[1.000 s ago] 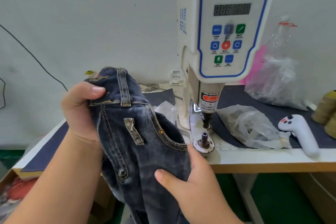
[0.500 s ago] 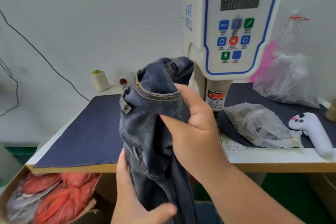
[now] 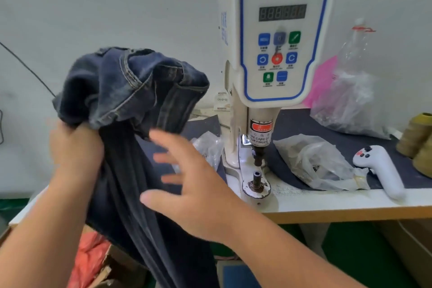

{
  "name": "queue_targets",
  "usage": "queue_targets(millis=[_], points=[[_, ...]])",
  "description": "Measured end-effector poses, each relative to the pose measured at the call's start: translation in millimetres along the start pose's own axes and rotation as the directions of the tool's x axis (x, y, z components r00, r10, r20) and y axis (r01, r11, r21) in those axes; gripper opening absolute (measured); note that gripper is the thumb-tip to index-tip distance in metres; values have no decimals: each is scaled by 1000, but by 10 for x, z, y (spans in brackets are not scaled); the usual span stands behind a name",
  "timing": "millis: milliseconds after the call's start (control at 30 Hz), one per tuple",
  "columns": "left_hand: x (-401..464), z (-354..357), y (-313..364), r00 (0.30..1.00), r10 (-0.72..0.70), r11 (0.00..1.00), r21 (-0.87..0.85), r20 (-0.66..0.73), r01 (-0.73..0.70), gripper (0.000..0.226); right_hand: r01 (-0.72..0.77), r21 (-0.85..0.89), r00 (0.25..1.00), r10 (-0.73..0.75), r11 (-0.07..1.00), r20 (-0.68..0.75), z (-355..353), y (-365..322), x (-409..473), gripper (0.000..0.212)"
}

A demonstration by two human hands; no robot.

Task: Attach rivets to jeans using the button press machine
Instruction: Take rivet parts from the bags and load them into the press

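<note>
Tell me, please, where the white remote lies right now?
In the head view, the remote lies at the right on the table, beside the plastic bag.

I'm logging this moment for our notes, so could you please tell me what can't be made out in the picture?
- Head view: the right hand is motion-blurred, so whether its fingers touch the jeans is unclear.
- The left hand grips bunched denim; its fingertips are buried in the folds.
- The machine display digits are too dim to read.
- The clear bag contents are too small to identify.
</note>
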State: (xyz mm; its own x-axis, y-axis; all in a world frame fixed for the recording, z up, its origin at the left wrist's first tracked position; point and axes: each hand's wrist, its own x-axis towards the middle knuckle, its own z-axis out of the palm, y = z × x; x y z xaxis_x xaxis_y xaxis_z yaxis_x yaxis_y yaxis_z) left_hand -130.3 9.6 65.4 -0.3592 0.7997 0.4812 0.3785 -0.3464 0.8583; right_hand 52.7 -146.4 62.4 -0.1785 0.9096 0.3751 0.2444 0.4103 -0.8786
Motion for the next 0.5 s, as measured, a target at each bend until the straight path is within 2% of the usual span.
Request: queue_targets(millis=[67,100,200,233,300,367,400,433,500], points=[[407,74,-40,998,40,996,83,-44,-36,35,-86,-58,996,87,995,14,-119,137,-177,41],[531,158,-33,998,62,992,113,-32,-58,33,-137,-62,990,139,989,33,-193,209,-267,31],[437,435,-89,981,179,939,285,69,-191,12,-218,-64,965,225,974,132,-385,352,-578,23],[371,528,-175,984,140,929,329,106,-168,14,-234,-67,957,242,970,162,-447,381,-681,23],[218,668,-324,982,-33,874,482,185,-61,41,-293,-113,935,309,950,174,-607,433,-862,24],[76,777,-458,960,-105,787,612,260,-80,64,-349,-191,921,373,917,107,-822,482,-1002,24],[6,827,-486,955,-64,731,665,289,-153,71,-374,-206,921,389,904,36,-945,509,-1058,23],[-63,885,-511,942,16,661,703,336,-262,75,-398,-197,917,392,896,-68,-1075,543,-1097,25],[-210,1015,-501,861,213,566,660,461,-494,69,-420,-165,880,357,892,-312,-1326,648,-1130,29]])
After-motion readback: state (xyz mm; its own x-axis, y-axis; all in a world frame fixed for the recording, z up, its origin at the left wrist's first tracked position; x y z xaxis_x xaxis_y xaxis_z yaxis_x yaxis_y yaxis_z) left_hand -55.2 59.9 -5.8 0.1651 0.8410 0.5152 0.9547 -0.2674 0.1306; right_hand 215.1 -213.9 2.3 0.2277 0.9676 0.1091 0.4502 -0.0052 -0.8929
